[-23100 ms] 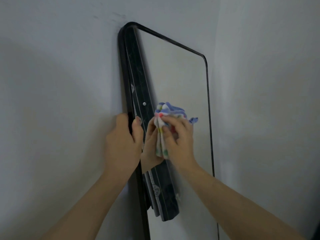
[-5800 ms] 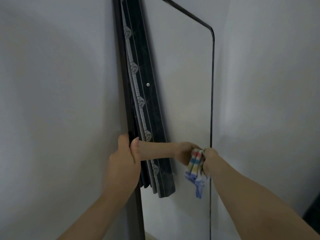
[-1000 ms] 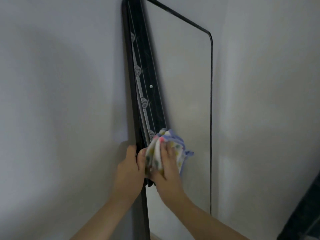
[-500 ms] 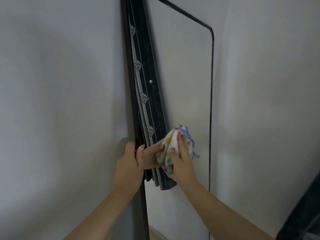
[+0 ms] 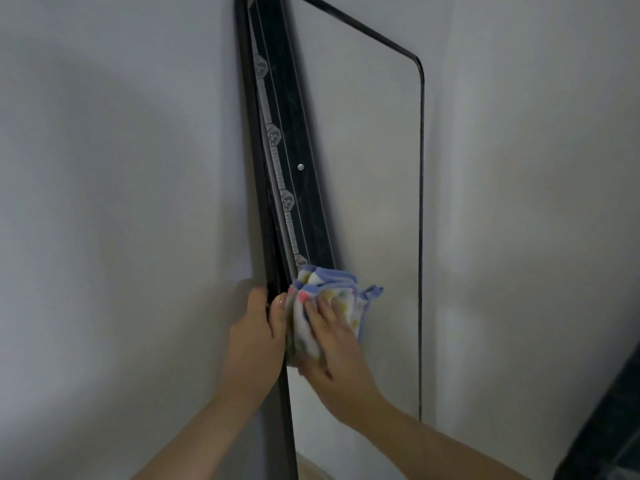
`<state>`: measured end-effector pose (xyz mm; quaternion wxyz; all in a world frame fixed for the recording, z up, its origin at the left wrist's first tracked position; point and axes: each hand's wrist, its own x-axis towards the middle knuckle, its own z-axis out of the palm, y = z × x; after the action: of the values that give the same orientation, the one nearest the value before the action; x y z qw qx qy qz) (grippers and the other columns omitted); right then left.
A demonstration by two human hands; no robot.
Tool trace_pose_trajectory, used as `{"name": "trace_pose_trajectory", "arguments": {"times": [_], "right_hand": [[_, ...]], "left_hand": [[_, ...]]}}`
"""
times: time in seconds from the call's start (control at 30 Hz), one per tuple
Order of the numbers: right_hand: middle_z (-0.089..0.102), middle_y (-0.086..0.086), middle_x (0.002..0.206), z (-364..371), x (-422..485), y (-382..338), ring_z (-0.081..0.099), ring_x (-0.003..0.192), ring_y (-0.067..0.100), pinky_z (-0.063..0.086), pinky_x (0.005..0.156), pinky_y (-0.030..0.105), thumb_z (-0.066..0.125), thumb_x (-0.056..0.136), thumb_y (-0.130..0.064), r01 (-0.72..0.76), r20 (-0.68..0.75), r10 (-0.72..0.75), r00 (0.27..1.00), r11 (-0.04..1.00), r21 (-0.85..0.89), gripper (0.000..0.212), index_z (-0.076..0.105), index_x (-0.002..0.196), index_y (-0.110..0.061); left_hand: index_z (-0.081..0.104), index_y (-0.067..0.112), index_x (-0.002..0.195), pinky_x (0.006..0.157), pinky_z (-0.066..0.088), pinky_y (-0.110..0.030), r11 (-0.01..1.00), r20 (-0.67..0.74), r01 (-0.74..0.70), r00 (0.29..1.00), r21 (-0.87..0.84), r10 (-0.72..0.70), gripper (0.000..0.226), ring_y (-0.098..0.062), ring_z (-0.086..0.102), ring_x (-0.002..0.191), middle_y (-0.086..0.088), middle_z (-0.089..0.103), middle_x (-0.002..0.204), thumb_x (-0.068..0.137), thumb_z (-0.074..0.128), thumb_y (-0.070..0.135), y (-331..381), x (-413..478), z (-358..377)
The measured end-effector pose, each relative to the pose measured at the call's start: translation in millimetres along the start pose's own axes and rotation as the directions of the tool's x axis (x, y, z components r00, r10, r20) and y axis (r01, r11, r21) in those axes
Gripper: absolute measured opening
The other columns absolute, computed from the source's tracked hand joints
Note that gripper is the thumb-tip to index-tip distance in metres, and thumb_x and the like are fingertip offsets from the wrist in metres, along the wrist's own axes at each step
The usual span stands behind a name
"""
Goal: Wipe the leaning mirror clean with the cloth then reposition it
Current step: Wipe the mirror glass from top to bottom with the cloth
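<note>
A tall mirror point(image 5: 377, 188) in a thin black frame leans against a pale wall, its glass reflecting a pale wall and a dark patterned panel. My left hand point(image 5: 254, 336) grips the mirror's left frame edge at mid height, thumb on the front. My right hand point(image 5: 332, 344) presses a bunched cloth point(image 5: 330, 292), white with coloured dots and a blue border, flat against the glass right beside the left frame. The mirror's top left corner and bottom lie outside the view.
Pale walls point(image 5: 104, 220) stand to the left and right of the mirror. A dark object point(image 5: 609, 431) fills the lower right corner. A strip of light floor point(image 5: 311, 471) shows at the bottom, reflected in the glass.
Over the last half second my right hand has slid the cloth leftward, back against the left frame by my left hand. My left hand has kept its grip on the frame.
</note>
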<state>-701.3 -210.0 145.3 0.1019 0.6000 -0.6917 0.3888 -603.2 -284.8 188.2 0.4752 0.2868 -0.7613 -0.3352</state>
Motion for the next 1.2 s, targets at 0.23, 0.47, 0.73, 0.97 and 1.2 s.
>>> {"name": "trace_pose_trajectory", "arguments": {"times": [0.23, 0.47, 0.73, 0.97, 1.2], "right_hand": [[0.038, -0.009, 0.137, 6, 22, 5, 0.036, 0.132, 0.013, 0.033, 0.106, 0.026, 0.036, 0.095, -0.046, -0.23, -0.257, 0.302, 0.918, 0.933, 0.276, 0.051, 0.024, 0.142, -0.032], [0.03, -0.022, 0.138, -4, 23, 19, 0.027, 0.134, -0.001, 0.025, 0.113, 0.022, 0.03, 0.089, -0.044, -0.133, -0.29, 0.236, 0.927, 0.933, 0.334, 0.038, 0.028, 0.127, -0.047], [0.037, -0.004, 0.147, 18, 29, 10, 0.036, 0.135, 0.018, 0.026, 0.114, 0.037, 0.032, 0.098, -0.045, 0.456, -0.641, -0.023, 0.767, 0.723, 0.519, 0.05, 0.029, 0.145, -0.025], [0.014, -0.013, 0.155, 17, 1, 6, 0.003, 0.144, 0.005, 0.003, 0.118, 0.026, 0.011, 0.091, -0.062, 0.046, -0.131, -0.033, 0.991, 0.994, 0.097, 0.061, 0.009, 0.145, -0.034], [0.019, -0.019, 0.146, 11, 3, -12, 0.016, 0.135, -0.002, 0.014, 0.114, 0.02, 0.02, 0.093, -0.055, -0.105, -0.15, 0.132, 0.98, 0.979, 0.174, 0.053, 0.011, 0.142, -0.037]], "left_hand": [[0.035, 0.025, 0.074, 0.042, 0.037, -0.015, 0.999, 0.0, -0.009, 1.0, 0.036, 0.009, 0.021, -0.008, 0.044, 0.047, 0.003, 0.048, 0.057, 0.095, 0.035, 0.029, 4, -4, -1], [0.036, 0.021, 0.075, 0.044, 0.032, -0.024, 0.999, -0.004, 0.019, 1.0, 0.051, -0.019, 0.022, -0.013, 0.046, 0.048, 0.001, 0.047, 0.055, 0.095, 0.035, 0.031, 1, -2, 1], [0.039, 0.019, 0.081, 0.042, 0.027, -0.017, 0.998, 0.011, 0.035, 0.999, 0.044, -0.035, 0.021, -0.007, 0.048, 0.051, 0.005, 0.05, 0.059, 0.096, 0.034, 0.033, 5, -1, -1], [0.035, 0.028, 0.071, 0.043, 0.031, -0.016, 1.0, 0.003, 0.03, 1.0, 0.003, -0.03, 0.025, -0.013, 0.051, 0.053, 0.007, 0.051, 0.061, 0.095, 0.034, 0.032, 5, -2, 0], [0.036, 0.021, 0.076, 0.043, 0.028, -0.023, 0.999, -0.012, 0.005, 1.0, 0.044, -0.004, 0.021, -0.013, 0.045, 0.05, 0.008, 0.047, 0.058, 0.095, 0.036, 0.029, 5, -3, 0]]}}
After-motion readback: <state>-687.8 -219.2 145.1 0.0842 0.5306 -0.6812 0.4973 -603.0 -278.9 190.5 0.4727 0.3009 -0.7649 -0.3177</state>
